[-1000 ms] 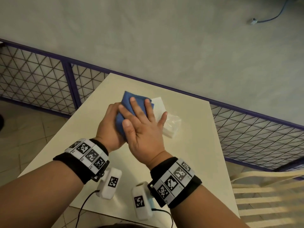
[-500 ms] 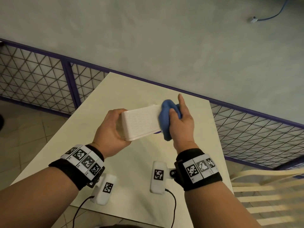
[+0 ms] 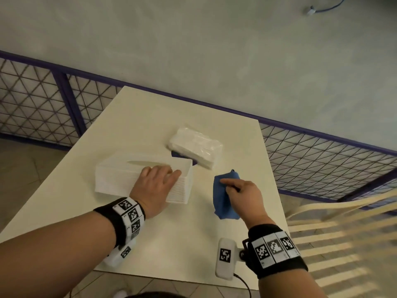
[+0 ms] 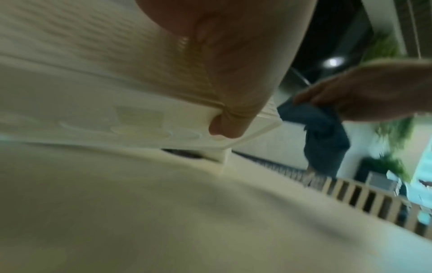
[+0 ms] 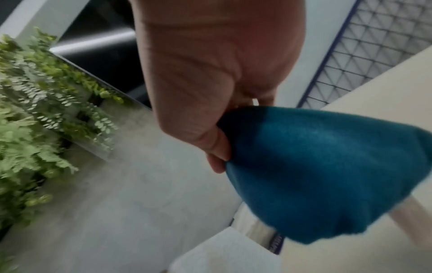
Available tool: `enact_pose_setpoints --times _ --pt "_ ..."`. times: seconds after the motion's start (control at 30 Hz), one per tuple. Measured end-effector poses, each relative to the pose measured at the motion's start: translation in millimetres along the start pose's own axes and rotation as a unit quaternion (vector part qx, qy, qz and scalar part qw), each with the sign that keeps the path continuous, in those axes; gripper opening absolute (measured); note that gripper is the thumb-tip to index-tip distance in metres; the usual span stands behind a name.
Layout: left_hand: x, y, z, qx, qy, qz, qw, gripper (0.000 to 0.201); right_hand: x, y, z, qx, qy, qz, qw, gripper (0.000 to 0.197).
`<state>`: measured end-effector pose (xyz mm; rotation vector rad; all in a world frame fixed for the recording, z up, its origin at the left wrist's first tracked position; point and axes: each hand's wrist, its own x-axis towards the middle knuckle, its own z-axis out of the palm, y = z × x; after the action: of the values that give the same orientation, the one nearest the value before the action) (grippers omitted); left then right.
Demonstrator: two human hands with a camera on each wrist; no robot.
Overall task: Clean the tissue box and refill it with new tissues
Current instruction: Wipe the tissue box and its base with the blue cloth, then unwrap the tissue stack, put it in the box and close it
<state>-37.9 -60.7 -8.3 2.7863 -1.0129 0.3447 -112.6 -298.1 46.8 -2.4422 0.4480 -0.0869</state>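
The white tissue box (image 3: 120, 175) lies on the cream table (image 3: 171, 244) with its slot facing up. My left hand (image 3: 156, 186) grips its right end, fingers over the top and thumb (image 4: 229, 127) against the near side of the box (image 4: 93, 92). Right of the box, my right hand (image 3: 242, 194) pinches a crumpled blue cloth (image 3: 224, 196), which hangs down from its fingers (image 5: 217, 147). The cloth (image 5: 327, 175) is apart from the box. A plastic-wrapped pack of white tissues (image 3: 195, 147) lies just behind the box.
A dark blue patch (image 3: 182, 155) shows under the near edge of the tissue pack. A slatted wooden chair (image 3: 343, 233) stands at the table's right edge. A purple mesh fence (image 3: 322, 160) runs behind the table, with green plants (image 5: 35, 110) off to the side.
The box, held up in the air half a second ago, now lies on the table slot up. My right hand has drawn the blue cloth off it to the right.
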Motion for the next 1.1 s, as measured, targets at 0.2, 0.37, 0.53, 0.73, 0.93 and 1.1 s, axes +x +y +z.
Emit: enact_pose_setpoints --times 0.2,0.37,0.53,0.73,0.93,1.1 --pt "-8 20 33 0.035 -0.072 0.066 0.995 0.056 -14 34 17 0.171 -0.075 0.069 0.98 0.037" --pt "2 26 43 0.042 -0.119 0.058 0.99 0.07 -1 68 36 -0.039 -0.164 0.168 0.971 0.053" --pt "6 25 52 0.015 -0.175 0.045 0.983 0.066 3 63 53 -0.177 -0.178 0.178 0.952 0.049" --pt "17 26 49 -0.052 -0.224 0.038 0.972 0.088 12 59 70 -0.25 -0.245 0.15 0.925 0.048" --pt "-1 6 49 -0.184 -0.082 0.126 0.971 0.073 37 36 53 -0.276 -0.233 0.138 0.922 0.04" --pt "-32 -16 49 -0.133 -0.169 0.168 0.962 0.035 58 -34 51 -0.151 -0.057 -0.019 0.987 0.062"
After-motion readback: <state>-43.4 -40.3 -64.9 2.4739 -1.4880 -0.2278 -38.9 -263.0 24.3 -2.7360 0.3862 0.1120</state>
